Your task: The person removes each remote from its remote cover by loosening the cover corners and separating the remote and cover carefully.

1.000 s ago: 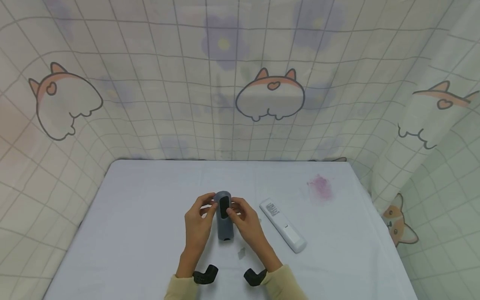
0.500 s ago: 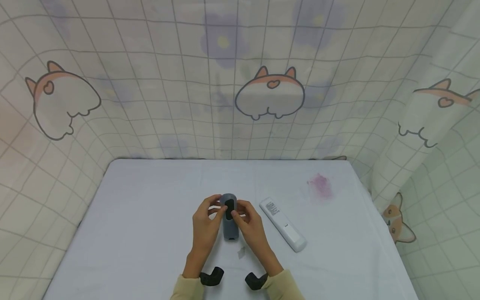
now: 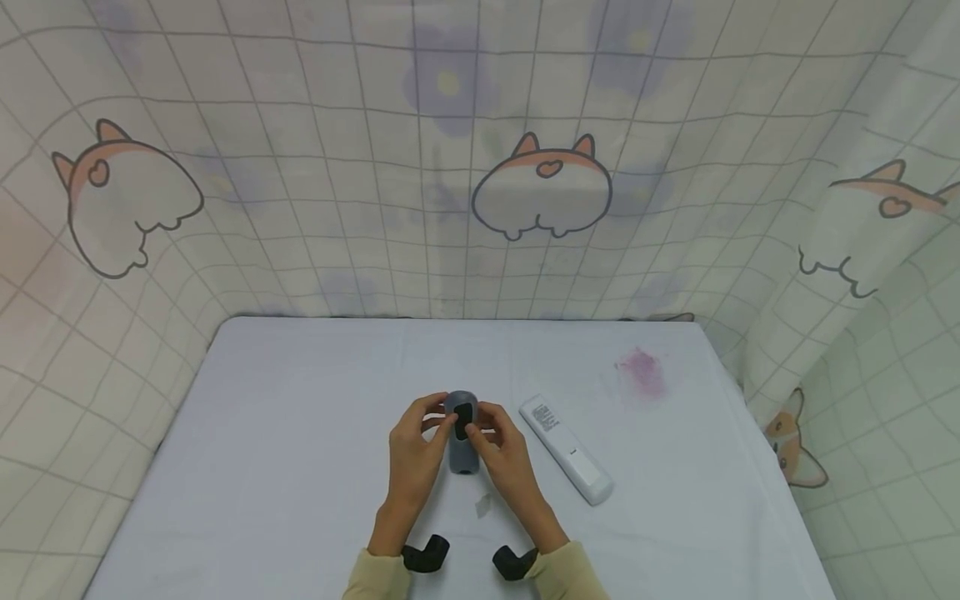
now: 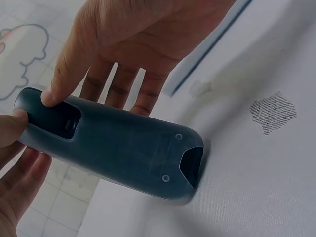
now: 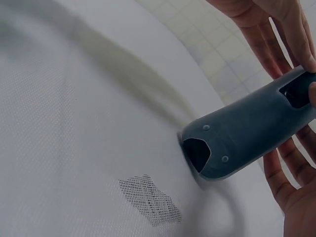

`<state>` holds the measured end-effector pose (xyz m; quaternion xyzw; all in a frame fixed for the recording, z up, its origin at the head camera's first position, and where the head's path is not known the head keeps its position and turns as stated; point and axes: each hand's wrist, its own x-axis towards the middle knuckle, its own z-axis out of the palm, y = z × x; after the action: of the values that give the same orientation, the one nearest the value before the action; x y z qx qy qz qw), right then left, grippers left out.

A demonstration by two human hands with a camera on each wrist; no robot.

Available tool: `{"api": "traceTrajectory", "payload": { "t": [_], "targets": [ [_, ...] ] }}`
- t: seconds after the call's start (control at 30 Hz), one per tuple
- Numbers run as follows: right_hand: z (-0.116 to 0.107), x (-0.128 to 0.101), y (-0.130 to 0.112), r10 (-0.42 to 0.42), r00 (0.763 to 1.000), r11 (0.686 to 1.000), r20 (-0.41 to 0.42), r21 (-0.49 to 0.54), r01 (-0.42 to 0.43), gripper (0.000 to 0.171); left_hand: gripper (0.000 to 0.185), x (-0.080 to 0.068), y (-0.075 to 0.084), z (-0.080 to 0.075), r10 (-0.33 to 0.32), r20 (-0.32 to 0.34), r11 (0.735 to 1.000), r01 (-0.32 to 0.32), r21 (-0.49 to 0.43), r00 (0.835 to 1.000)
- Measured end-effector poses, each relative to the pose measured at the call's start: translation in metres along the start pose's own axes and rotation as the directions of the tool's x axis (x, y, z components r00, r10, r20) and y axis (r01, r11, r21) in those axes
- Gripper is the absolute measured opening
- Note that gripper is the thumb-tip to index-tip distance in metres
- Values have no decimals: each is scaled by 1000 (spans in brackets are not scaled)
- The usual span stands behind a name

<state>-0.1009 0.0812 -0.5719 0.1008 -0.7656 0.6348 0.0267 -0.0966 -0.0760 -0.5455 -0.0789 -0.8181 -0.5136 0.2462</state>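
On the pale blue table (image 3: 300, 433), both hands pinched the soft dark grey rubber remote sleeve (image 3: 461, 433) between them: left hand (image 3: 412, 458), right hand (image 3: 506, 458). Its long side pointed away, low end touching the table.

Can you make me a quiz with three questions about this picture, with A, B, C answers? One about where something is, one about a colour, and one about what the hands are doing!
1. Where is the white remote?
A. on the table, on the right hand's side
B. in the left hand
C. hanging on the curtain

2. What colour is the rubbery cover being held?
A. bright red
B. dark grey
C. yellow

3. How is the cover held?
A. it lies flat, untouched
B. one hand alone holds it
C. both hands hold it, its lower end on the table

Answers:
1. A, the head view shows it lying on the cloth beside the right hand.
2. B, both wrist views show it dark grey.
3. C, the left hand and the right hand grip its top, while its open end touches the cloth.
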Motion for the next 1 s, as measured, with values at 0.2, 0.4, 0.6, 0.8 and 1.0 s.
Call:
{"api": "traceTrajectory", "payload": {
  "t": [0.2, 0.4, 0.6, 0.8, 1.0],
  "targets": [
    [-2, 1, -2, 35, 999, 999, 13, 1, -36, 37, 39, -1, 2, 1, 21, 6, 999, -21, 34, 1000],
    [-2, 5, -4, 7, 1000, 999, 22, 49, -8, 38, 38, -2, 3, 5, 56, -5, 996, -55, 68, 998],
    [-3, 7, -6, 32, 999, 995, 33, 96, -35, 39, 36, -2, 3, 8, 76, -14, 992, -74, 100, 997],
    [-5, 7, -5, 36, 999, 995, 38, 93, -39, 39, 34, -3, 3, 8, 99, -2, 982, -98, 162, 995],
    [-6, 6, -6, 41, 998, 995, 47, 93, -45, 38, 27, -1, 4, 6, 136, -10, 977, -133, 167, 991]
  ]
}}
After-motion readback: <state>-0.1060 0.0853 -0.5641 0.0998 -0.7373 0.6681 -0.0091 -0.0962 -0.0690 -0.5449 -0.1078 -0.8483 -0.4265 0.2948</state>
